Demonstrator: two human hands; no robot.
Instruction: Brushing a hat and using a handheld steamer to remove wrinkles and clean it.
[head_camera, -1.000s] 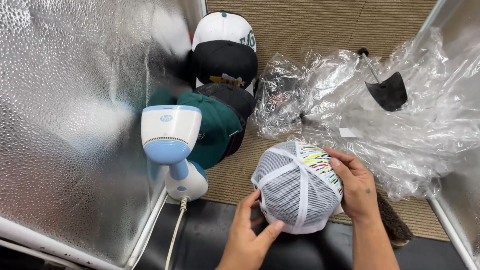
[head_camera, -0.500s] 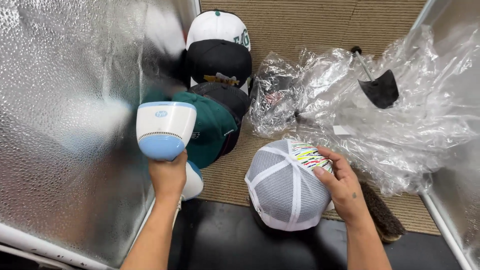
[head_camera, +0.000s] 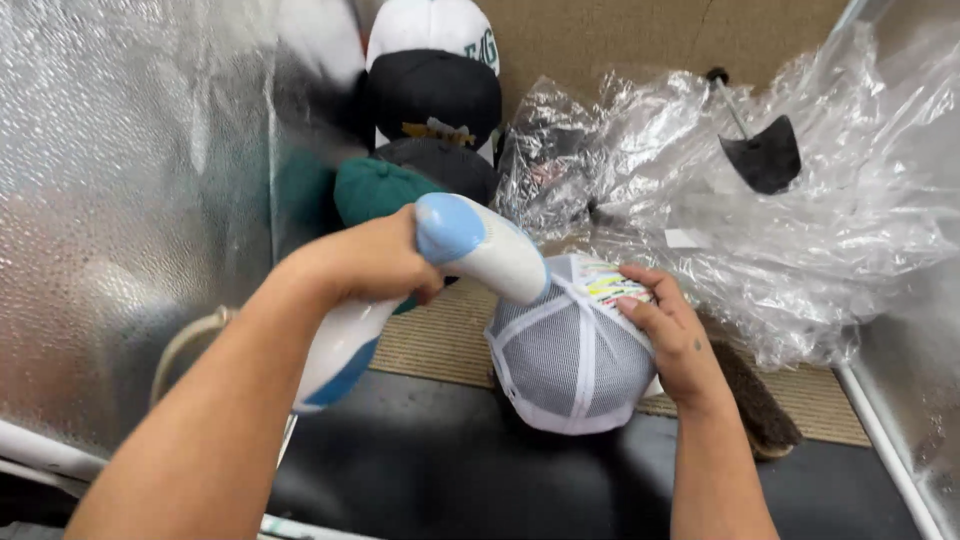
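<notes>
Mesh-back cap (head_camera: 570, 360) sits on the mat at the edge of the dark counter, white mesh facing up. Right hand (head_camera: 672, 335) lies mostly flat on its printed front panel, fingers loosely curled, pinning it. Left hand (head_camera: 365, 262) is wrapped tight round the white-and-blue handheld steamer (head_camera: 455, 250), nozzle touching the crown. I'd keep the head moving and the fingers off to the side. Stacked caps (head_camera: 432, 110) behind, crinkled plastic bags (head_camera: 800, 220) to the right.
</notes>
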